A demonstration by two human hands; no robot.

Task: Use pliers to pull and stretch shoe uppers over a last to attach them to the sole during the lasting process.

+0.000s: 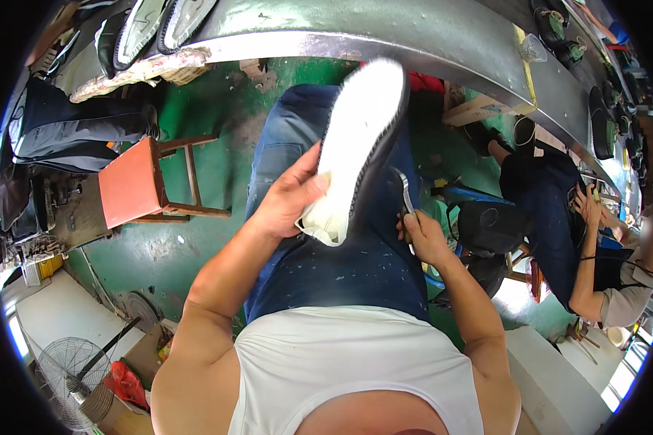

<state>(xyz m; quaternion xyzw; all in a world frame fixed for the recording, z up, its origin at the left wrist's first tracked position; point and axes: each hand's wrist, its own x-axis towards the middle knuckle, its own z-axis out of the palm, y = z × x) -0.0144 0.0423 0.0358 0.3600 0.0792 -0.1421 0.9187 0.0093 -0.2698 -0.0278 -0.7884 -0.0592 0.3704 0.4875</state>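
My left hand (292, 194) grips a shoe (363, 109) by its heel end, fingers behind and thumb on the white underside. The shoe stands tilted over my lap, its white bottom facing me, with a dark upper and a stitched-looking edge round it. At the heel a pale, loose-looking flap (325, 221) hangs down. To the right of the shoe, my right hand (422, 235) is closed round a metal hand tool with a curved head (403, 185). The tool is apart from the shoe. Its lower part is hidden by my fingers.
A metal-edged workbench (290, 32) curves across the front, with several shoes (185, 25) at its left end. A red-topped stool (132, 185) stands on the green floor at left, a fan (72, 377) behind it. A co-worker (595, 254) sits at right, near a dark bag (490, 226).
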